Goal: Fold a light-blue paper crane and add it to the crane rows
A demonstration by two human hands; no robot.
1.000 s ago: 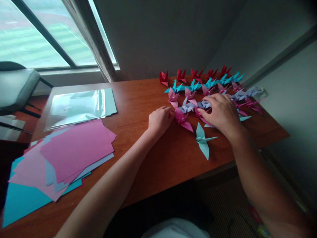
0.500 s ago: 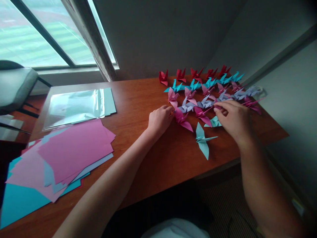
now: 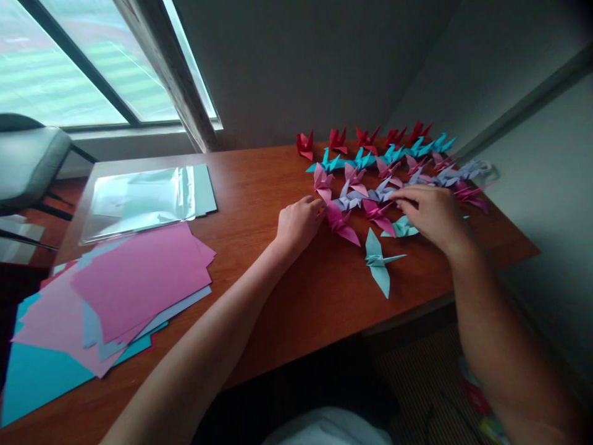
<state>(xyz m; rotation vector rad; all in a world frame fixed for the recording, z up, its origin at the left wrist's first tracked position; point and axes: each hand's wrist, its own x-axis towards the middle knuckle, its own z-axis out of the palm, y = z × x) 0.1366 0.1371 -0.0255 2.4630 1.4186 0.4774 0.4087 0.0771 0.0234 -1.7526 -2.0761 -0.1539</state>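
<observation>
Head view: Two bare hands frame a close-set flock of paper cranes on a brown worktop (image 3: 259, 179), the near edge at six o'clock. The left hand (image 3: 301, 222) lies at the left end of the lavender cranes (image 3: 349, 201), perhaps to steady it; its fingertips are bunched, and whether that grip grasps anything cannot be told. The right hand (image 3: 435, 213) reaches in at three o'clock from the left, thumb and forefinger drawn together at the same row. Whether this grip pinches a wing or only touches it is hidden.

Colours run in rows, apparently sorted by shade: red cranes (image 3: 367, 141) farthest toward twelve, then blue cranes (image 3: 330, 162), pink cranes (image 3: 323, 179), the lavender, and magenta cranes (image 3: 343, 225) nearer six. Spread wings seem to serve as props.

Crowding is the main obstacle: neighbouring wings overlap, and the right hand masks part of the lavender row and a half-hidden green crane (image 3: 405, 227). Another, the front crane (image 3: 378, 261), lies at eight o'clock from that hand. Beyond the left forearm, loose papers (image 3: 143, 284) fan out toward eight, a clear packet (image 3: 139, 201) at nine, a chair (image 3: 32, 161) past it, a window (image 3: 88, 80) at ten.
</observation>
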